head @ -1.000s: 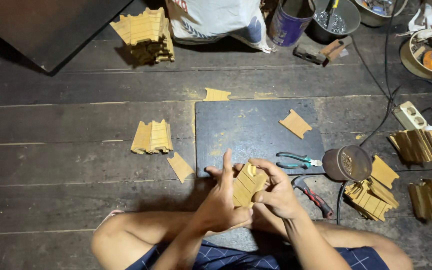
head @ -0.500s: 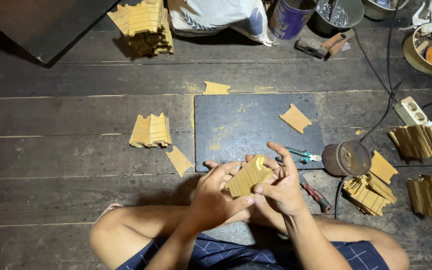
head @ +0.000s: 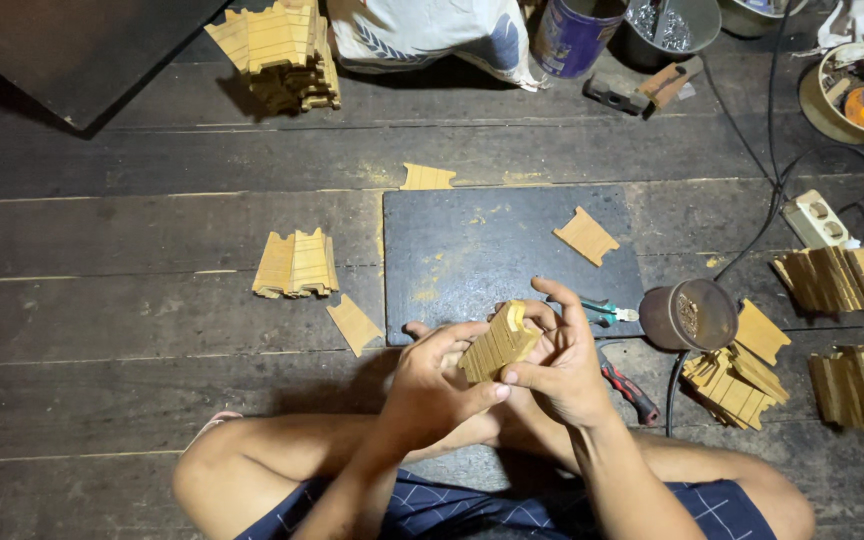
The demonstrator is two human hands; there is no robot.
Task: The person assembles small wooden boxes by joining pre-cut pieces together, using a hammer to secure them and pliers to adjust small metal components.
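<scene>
Since the earlier frames the stack (head: 500, 343) of tan cut pieces has been turned in the hands, from lying flat to standing tilted on edge, its layered edges now showing. Both hands are closed on it above the dark board (head: 472, 250): the left hand (head: 430, 385) cups it from below, the right hand (head: 562, 368) pinches its right side. That looks like squaring the pieces together. Pliers (head: 602, 312) lie just beside the right hand.

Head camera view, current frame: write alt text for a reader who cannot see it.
A seated person's left hand and right hand together hold a stack of thin notched tan wooden pieces over a dark rectangular work board on a dark plank floor. More tan piles and green-handled pliers lie nearby.
</scene>
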